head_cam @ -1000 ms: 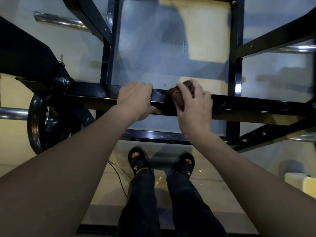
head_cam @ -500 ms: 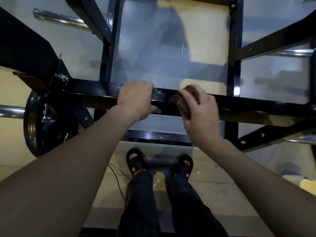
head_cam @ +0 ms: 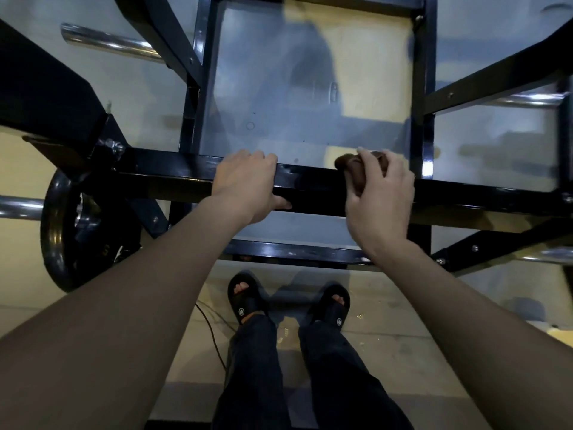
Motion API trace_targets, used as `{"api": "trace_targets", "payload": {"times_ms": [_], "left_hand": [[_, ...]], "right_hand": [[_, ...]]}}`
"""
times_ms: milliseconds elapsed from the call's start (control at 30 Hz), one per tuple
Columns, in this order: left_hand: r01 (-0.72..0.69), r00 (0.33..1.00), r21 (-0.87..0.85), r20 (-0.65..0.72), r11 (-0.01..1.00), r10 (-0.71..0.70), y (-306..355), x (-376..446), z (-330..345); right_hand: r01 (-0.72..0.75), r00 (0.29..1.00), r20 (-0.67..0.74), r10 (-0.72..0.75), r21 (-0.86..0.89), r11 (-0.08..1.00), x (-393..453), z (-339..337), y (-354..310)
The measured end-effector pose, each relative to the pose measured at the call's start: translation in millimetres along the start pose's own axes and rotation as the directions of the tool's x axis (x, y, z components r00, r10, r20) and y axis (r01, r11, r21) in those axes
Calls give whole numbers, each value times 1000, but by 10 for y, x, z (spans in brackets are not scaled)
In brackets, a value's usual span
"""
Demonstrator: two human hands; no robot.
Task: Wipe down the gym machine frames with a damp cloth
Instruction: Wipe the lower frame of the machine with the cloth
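Two hands on the crossbar (head_cam: pixel 310 181), one brown cloth (head_cam: pixel 356 169), two black sandals, one weight plate (head_cam: pixel 62 231), three chrome bars.

black frame (head_cam: pixel 316 193), brown cloth (head_cam: pixel 353 172), black sandals (head_cam: pixel 245 301), chrome bars (head_cam: pixel 111 41)

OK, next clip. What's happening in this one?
A person stands at a black gym machine and wipes its frame. The right hand holds a bunched brown cloth against the top of the horizontal black crossbar. The left hand grips the same bar beside it, apparently for support. A black weight plate sits on a chrome sleeve at the left. The person's feet in black slide sandals stand on the floor below.
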State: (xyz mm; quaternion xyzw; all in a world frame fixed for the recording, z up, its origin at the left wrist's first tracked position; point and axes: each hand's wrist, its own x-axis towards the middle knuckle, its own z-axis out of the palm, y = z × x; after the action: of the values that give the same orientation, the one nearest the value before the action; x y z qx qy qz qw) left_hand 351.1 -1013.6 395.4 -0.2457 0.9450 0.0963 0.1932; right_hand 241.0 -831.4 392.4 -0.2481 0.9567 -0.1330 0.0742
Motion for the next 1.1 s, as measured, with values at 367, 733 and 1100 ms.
{"api": "trace_targets", "payload": {"times_ms": [367,733,1100], "left_hand": [[-30,999,5,-11,1000,30,-38,-15,25],[-9,1000,2,-7,1000,9,-30,-20,20],[67,997,128,-43,990,-62,-377,-200,36]], "right_hand": [[42,999,-8,-42,46,998,5,62,-11],[171,985,31,-170,-31,985,-16,46,-43],[170,985,43,-168,-38,985,-37,103,-163]]}}
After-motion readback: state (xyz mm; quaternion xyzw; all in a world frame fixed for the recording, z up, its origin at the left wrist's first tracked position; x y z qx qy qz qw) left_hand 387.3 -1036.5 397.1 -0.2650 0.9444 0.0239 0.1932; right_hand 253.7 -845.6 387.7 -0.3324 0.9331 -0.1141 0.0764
